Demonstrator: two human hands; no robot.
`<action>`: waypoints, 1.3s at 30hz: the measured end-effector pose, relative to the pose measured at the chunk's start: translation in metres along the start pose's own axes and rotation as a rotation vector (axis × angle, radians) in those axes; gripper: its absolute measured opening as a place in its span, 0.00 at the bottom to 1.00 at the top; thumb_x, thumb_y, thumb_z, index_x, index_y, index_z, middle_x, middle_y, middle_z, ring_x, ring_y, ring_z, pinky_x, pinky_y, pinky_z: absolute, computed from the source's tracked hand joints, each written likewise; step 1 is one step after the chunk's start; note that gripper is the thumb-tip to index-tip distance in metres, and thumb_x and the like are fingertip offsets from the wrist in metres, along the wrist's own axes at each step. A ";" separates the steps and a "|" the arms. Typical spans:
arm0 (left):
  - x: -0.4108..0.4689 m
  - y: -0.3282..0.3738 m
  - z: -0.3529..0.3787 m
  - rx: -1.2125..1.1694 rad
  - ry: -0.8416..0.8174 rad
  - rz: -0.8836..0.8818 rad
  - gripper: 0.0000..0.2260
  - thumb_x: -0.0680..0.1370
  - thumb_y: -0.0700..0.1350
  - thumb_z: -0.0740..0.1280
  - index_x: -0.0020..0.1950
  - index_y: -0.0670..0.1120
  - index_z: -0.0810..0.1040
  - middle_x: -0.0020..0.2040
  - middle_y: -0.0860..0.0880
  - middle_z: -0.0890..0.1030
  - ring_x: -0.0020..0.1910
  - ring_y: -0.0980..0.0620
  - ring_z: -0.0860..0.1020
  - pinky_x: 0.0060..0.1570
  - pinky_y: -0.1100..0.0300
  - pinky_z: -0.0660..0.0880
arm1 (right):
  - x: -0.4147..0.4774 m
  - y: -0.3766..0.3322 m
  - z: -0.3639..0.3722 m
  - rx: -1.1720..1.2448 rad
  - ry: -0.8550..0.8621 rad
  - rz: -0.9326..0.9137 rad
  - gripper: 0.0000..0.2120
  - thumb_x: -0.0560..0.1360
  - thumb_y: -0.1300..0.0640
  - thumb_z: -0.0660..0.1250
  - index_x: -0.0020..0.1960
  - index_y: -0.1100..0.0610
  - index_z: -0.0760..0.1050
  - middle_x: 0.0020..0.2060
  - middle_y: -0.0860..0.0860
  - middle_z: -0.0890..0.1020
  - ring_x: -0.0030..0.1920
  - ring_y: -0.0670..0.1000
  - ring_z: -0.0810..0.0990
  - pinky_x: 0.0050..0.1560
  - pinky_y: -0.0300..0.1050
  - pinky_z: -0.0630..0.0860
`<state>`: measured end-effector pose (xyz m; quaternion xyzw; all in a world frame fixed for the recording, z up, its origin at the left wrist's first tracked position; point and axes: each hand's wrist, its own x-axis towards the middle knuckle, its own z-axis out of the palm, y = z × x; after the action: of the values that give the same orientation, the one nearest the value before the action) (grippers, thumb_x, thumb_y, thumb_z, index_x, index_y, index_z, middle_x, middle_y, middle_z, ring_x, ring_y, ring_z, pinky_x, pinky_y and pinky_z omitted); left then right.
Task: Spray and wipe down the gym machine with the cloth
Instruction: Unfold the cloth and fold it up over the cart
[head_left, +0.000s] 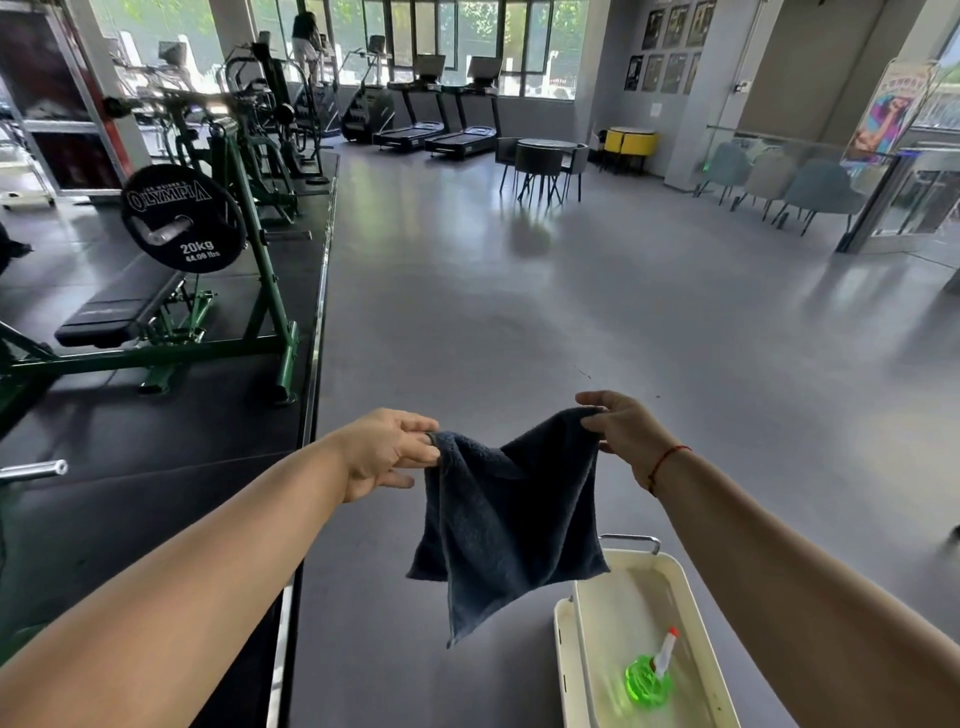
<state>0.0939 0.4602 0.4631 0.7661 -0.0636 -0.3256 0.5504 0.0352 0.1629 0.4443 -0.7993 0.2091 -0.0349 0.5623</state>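
Cloth (506, 525) pinched by left hand (387, 452) & right hand (626, 434), hanging.

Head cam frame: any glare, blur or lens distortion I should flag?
Head view: windows bright, partly washed out, their light glaring off the grey floor; wide-angle lens bows straight lines near the frame edges; cloth sharp, pinched between left hand and right hand; green spray bottle in the white tray smeared and soft.

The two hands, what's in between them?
The dark cloth, seen in the head view: the left hand and the right hand each pinch a top corner, so it hangs between them.
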 end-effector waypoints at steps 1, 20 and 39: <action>0.002 -0.005 -0.004 -0.018 0.047 -0.024 0.18 0.79 0.32 0.68 0.67 0.43 0.76 0.68 0.42 0.78 0.60 0.47 0.81 0.67 0.41 0.72 | -0.001 0.001 -0.002 -0.014 0.009 0.002 0.19 0.78 0.70 0.61 0.68 0.60 0.74 0.55 0.55 0.78 0.50 0.50 0.76 0.43 0.35 0.71; 0.008 -0.049 -0.066 0.039 0.342 -0.079 0.20 0.69 0.22 0.71 0.57 0.39 0.82 0.51 0.37 0.83 0.57 0.40 0.80 0.66 0.46 0.75 | -0.015 0.023 -0.027 0.097 -0.128 0.062 0.09 0.78 0.68 0.65 0.52 0.59 0.82 0.49 0.59 0.83 0.48 0.57 0.81 0.60 0.51 0.78; 0.003 -0.055 -0.088 0.979 0.349 0.091 0.08 0.72 0.38 0.75 0.42 0.52 0.85 0.41 0.51 0.80 0.44 0.50 0.77 0.41 0.59 0.68 | -0.027 0.019 0.024 -0.593 -0.004 -0.290 0.07 0.72 0.57 0.74 0.49 0.52 0.86 0.38 0.45 0.82 0.41 0.46 0.79 0.41 0.36 0.70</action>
<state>0.1319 0.5511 0.4296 0.9731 -0.1491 -0.1009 0.1436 0.0124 0.1890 0.4226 -0.9497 0.0929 -0.0507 0.2947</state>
